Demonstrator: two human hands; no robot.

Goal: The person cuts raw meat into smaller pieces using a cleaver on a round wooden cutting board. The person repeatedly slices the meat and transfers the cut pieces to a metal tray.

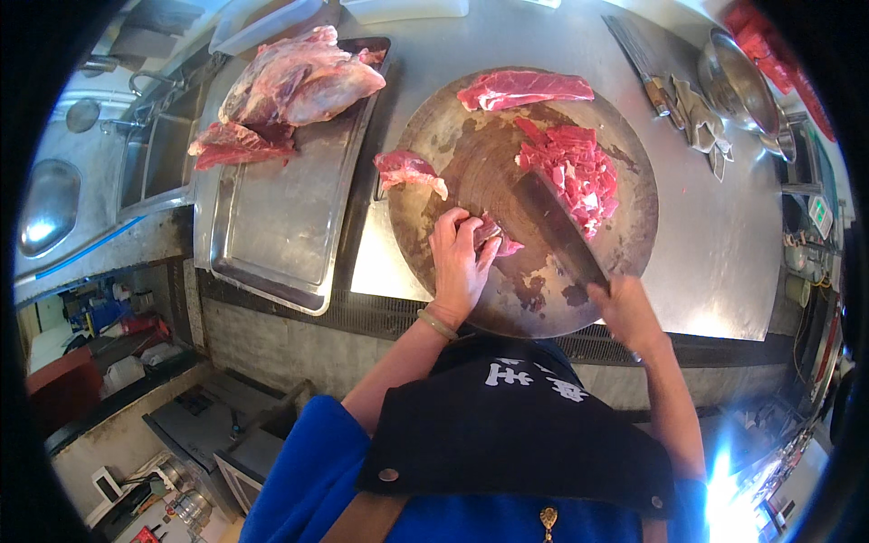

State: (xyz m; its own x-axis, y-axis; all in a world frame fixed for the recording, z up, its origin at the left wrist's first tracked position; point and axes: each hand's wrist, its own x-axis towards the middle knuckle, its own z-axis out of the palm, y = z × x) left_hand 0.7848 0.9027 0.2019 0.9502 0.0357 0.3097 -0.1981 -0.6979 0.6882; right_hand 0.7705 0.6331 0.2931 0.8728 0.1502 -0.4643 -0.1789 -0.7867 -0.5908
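My left hand (461,261) presses a small piece of raw red meat (490,234) onto a round wooden chopping block (475,156). The fingers cover part of that piece. In my right hand (628,312) is the handle of a broad cleaver (560,227). Its blade lies across the block, touching or close beside a heap of cut meat pieces (577,170); I cannot tell which. A long slab of raw meat (526,89) rests at the block's far side. Another chunk with pale fat (409,173) sits at the left rim.
On the left, a metal tray (271,231) holds large joints of raw meat (302,85). Knives (638,68), a crumpled cloth (699,119) and a steel bowl (736,81) lie at the right of the steel table (713,258). A sink (166,153) stands far left.
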